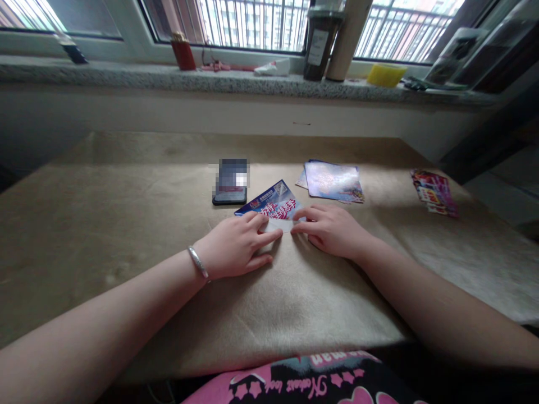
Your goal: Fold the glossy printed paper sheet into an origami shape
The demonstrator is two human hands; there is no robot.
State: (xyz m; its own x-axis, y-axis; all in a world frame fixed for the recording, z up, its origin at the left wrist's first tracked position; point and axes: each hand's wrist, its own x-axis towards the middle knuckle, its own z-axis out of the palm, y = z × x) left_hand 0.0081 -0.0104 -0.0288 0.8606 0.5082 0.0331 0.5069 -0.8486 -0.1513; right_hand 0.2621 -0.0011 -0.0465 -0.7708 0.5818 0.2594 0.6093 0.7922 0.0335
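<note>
A printed leaflet, blue with red and white lettering, lies at the table's middle with its near edge folded over to show a white strip. My left hand lies palm down at the leaflet's left, its fingers spread and the index finger on the white strip. At the right end, my right hand touches the strip and the printed side with its fingertips, the fingers slightly bent and apart. Part of the leaflet is hidden under my fingers. A silver bracelet circles my left wrist.
A phone, its screen pixelated, lies beyond my left hand. Shiny printed sheets rest beyond my right hand, and colourful cards at the far right. Past the brown tabletop, a windowsill holds a red bottle and a dark jar.
</note>
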